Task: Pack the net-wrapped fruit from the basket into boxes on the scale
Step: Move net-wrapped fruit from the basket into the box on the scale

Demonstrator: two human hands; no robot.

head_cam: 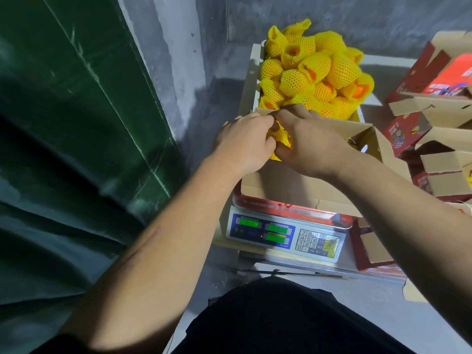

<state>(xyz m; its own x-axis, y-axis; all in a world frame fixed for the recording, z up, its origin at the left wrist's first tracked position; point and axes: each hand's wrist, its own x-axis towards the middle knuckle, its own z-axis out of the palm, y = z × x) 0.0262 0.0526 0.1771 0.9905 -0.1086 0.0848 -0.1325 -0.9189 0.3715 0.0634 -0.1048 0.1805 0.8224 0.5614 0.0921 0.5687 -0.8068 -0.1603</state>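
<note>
box on scale, basket behind

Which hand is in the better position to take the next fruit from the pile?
Probably the right hand: its fingertips already lie at the near edge of the pile of net-wrapped fruit. The left hand sits further left, at the box edge.

The scale has a keypad on its front, and there the digits can be read: 7, 8, 9 in the top row, then 4, 5, 6, then 1, 2, 3, and 0 at the bottom left. Three green displays glow on the blue panel, but their numbers are too blurred to read. The red boxes on the right carry printed writing and pictures, also too small and blurred to make out.
</note>
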